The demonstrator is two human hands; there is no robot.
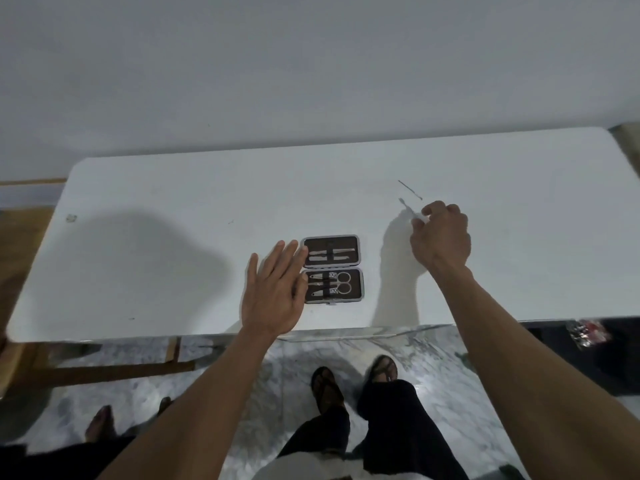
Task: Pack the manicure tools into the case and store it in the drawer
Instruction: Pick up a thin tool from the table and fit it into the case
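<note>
An open manicure case (360, 268) with a grey rim and dark lining lies near the front edge of the white table (173, 188). Scissors, clippers and several slim tools are strapped inside it. My left hand (273, 292) lies flat with fingers spread, fingertips touching the case's left edge. To the right of the case, my right hand (441, 235) pinches a slim metal tool (410, 211) just above the table. Another thin metal tool (409, 189) lies loose on the table just behind it.
A white wall stands behind the table. Below the front edge are a marble floor, my legs and sandalled feet (353, 379), a second person's feet (100, 422) at lower left, and wooden furniture (20, 244) at the left. A small packet (587, 332) lies at right.
</note>
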